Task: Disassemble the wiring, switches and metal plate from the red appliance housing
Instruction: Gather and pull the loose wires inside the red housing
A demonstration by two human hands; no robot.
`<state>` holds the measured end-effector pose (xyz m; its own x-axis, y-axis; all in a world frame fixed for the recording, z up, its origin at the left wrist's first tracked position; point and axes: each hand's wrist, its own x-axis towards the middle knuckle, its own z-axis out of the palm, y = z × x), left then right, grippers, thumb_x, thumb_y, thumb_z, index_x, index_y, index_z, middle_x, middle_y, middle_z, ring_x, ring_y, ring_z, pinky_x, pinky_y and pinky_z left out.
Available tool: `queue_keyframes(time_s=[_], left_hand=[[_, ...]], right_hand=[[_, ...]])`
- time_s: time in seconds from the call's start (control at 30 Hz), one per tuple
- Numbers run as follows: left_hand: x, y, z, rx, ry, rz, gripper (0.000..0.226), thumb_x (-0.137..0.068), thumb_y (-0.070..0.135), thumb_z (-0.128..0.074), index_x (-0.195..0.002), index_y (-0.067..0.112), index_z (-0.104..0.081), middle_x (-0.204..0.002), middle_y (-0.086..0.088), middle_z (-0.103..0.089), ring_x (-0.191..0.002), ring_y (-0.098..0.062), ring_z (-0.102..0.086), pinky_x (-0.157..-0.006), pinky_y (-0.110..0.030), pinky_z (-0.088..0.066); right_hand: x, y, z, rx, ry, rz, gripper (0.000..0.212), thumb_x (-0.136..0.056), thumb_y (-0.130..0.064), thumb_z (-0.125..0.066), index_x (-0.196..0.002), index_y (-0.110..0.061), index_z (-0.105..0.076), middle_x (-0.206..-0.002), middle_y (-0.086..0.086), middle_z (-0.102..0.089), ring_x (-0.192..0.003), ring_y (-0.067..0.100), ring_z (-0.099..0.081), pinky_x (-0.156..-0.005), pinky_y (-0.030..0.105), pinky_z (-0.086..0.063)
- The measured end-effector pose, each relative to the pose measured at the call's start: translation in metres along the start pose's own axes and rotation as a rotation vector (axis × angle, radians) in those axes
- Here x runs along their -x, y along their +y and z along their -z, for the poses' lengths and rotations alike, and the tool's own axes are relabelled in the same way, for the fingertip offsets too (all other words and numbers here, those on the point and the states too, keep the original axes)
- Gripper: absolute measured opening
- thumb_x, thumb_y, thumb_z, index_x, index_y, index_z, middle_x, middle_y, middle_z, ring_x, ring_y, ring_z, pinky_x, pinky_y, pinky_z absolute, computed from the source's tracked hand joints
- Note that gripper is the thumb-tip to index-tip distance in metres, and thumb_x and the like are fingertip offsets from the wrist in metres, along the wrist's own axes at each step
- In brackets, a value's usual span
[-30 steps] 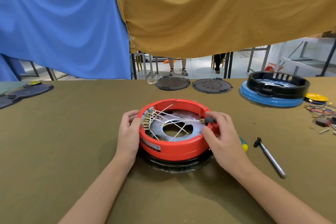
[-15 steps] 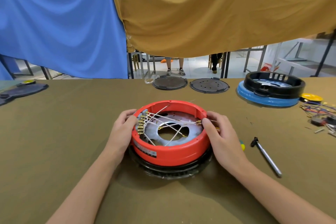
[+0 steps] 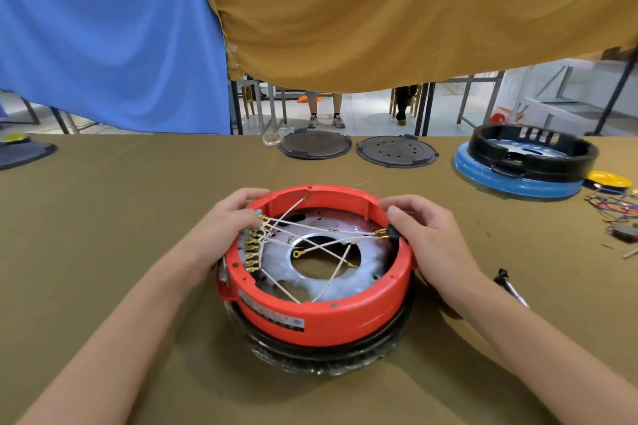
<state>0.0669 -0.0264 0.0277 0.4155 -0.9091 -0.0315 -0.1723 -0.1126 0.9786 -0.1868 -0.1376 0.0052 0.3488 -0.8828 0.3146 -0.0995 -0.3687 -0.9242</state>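
Two hands grip red housing [image 3: 321, 317] — wires [image 3: 310, 245] attached.

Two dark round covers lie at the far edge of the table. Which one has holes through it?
The right-hand dark round cover, nearer the blue-and-black housing, shows a scatter of small holes. The left-hand cover looks solid.

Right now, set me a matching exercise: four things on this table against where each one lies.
Things:
1. round red plastic housing
2. blue-based black ring
3. two dark round perforated lids
4. metal-shafted screwdriver

Places:
A. far edge, middle
B. just beyond the right wrist
C. between both hands
D. far right

Pairs: 1-C, 2-D, 3-A, 4-B
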Motion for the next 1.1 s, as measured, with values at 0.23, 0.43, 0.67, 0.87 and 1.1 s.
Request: queue_keyframes(time_s=[0.23, 0.43, 0.67, 0.87, 1.1], left_hand=[[0.013, 0.006, -0.002, -0.070, -0.035, 0.039, 0.035, -0.074, 0.018, -0.064, -0.108, 0.025, -0.062, -0.115, -0.012, -0.061, -0.082, -0.020, -0.069, -0.079, -0.039, -0.055], [0.013, 0.002, -0.002, 0.025, -0.059, 0.055, 0.036, -0.089, 0.000, -0.053, -0.113, 0.023, -0.065, -0.122, -0.013, -0.065, -0.094, -0.031, -0.070, -0.086, -0.045, -0.056], [0.016, 0.009, 0.003, 0.006, -0.063, 0.069, 0.036, -0.077, 0.005, -0.060, -0.111, 0.017, -0.064, -0.110, -0.014, -0.062, -0.082, -0.023, -0.067, -0.078, -0.038, -0.054], [0.019, 0.011, 0.006, -0.082, -0.154, 0.120, 0.052, -0.061, 0.018, -0.056, -0.113, 0.021, -0.061, -0.104, -0.010, -0.065, -0.083, -0.024, -0.066, -0.081, -0.042, -0.053], [0.020, 0.013, 0.003, -0.134, -0.127, 0.058, 0.061, -0.074, -0.001, -0.048, -0.122, 0.032, -0.065, -0.119, -0.006, -0.070, -0.101, -0.041, -0.068, -0.092, -0.057, -0.052]], right_hand=[[0.004, -0.002, 0.008, -0.077, -0.014, -0.052, 0.020, -0.097, -0.016, -0.060, -0.090, -0.024, -0.077, -0.096, -0.006, -0.076, -0.091, 0.017, -0.070, -0.079, 0.024, -0.055], [0.007, -0.005, 0.008, -0.072, -0.020, -0.030, 0.017, -0.095, -0.016, -0.063, -0.090, -0.025, -0.077, -0.095, -0.009, -0.076, -0.088, 0.012, -0.069, -0.071, 0.012, -0.052], [0.013, -0.010, 0.004, 0.008, -0.063, 0.026, 0.021, -0.091, -0.003, -0.063, -0.088, -0.020, -0.076, -0.097, -0.014, -0.074, -0.090, 0.004, -0.068, -0.075, 0.009, -0.049], [0.009, -0.016, 0.008, -0.030, -0.150, -0.009, 0.019, -0.093, -0.002, -0.062, -0.092, -0.013, -0.076, -0.101, -0.012, -0.076, -0.085, -0.001, -0.068, -0.071, 0.006, -0.046], [0.011, -0.024, 0.015, 0.088, -0.156, -0.112, 0.027, -0.087, -0.033, -0.071, -0.113, -0.035, -0.064, -0.102, -0.017, -0.066, -0.087, -0.009, -0.064, -0.070, 0.010, -0.045]])
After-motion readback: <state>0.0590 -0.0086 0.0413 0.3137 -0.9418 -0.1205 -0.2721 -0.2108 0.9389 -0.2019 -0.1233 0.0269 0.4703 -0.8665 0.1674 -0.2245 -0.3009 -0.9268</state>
